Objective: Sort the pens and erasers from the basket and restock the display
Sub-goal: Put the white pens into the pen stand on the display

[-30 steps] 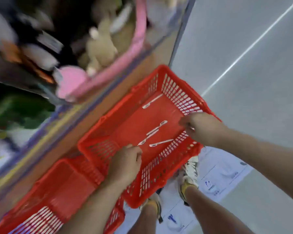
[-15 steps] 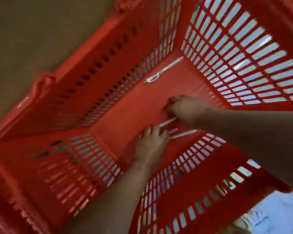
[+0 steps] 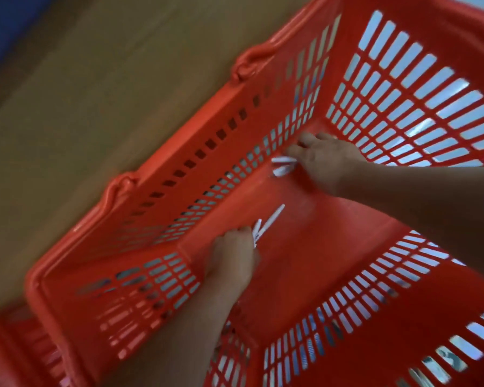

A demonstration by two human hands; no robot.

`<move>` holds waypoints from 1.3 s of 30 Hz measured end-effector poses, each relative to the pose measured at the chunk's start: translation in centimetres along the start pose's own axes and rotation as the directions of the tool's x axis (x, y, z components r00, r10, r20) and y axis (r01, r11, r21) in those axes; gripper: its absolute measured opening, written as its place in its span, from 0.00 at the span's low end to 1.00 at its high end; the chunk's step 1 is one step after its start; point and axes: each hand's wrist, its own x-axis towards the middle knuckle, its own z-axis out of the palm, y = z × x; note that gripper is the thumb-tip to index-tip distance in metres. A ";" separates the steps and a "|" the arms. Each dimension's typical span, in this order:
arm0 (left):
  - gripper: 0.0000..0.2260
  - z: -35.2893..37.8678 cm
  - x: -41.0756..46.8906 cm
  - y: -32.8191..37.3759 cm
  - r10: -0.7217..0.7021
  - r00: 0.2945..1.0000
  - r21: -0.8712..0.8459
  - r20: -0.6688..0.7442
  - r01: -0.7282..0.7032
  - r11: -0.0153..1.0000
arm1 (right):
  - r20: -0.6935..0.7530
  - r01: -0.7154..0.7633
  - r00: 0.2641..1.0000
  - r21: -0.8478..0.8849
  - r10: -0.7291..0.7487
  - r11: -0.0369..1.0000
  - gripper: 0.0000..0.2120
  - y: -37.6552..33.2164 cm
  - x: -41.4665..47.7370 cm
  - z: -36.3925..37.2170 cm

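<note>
Both my hands are down inside a red slotted plastic basket (image 3: 277, 277). My left hand (image 3: 232, 259) grips two white pens (image 3: 268, 223) near the basket's floor, their tips sticking up and to the right. My right hand (image 3: 326, 160) reaches into the far corner and pinches more white pens (image 3: 282, 164) against the basket wall. The view is blurred, so I cannot make out any erasers.
A brown wooden shelf base (image 3: 95, 93) runs along the basket's left side. A second red basket (image 3: 17, 350) shows at the bottom left corner. Pale floor shows through the basket's slots on the right.
The camera has dropped closer into the basket. My hands have parted: the right moved to the far corner with pens, the left holds pens near the floor's middle.
</note>
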 end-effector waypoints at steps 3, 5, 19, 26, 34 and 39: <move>0.11 -0.4 0.4 0.1 -0.073 0.997 -0.046 0.000 0.073 0.996 | 0.124 -0.053 0.991 0.071 0.044 0.996 0.18 -0.4 -0.6 0.4; 0.11 -0.8 0.3 0.3 -0.134 0.990 -0.230 0.048 0.142 0.963 | 0.240 -0.148 0.966 0.230 0.092 0.962 0.17 -1.0 -2.5 0.6; 0.13 -19.8 -16.1 5.8 0.177 0.880 -0.897 0.441 0.435 0.076 | 0.530 -0.360 0.845 0.653 0.063 -0.667 0.10 -8.8 -18.6 -15.6; 0.10 -35.6 -28.6 6.3 0.086 0.933 -0.928 0.350 0.358 -0.102 | 0.523 -0.214 0.821 0.654 0.229 -0.726 0.12 -9.2 -28.2 -33.1; 0.10 -52.9 -41.5 5.2 0.029 0.999 -0.883 -0.020 -0.031 0.469 | 0.149 -0.094 0.982 0.919 0.119 -0.382 0.06 -12.9 -37.3 -57.0; 0.04 -61.0 -48.9 4.0 0.048 0.971 -0.678 -0.233 -0.197 0.708 | 0.022 0.000 0.994 0.980 0.110 -0.197 0.08 -16.6 -41.5 -66.0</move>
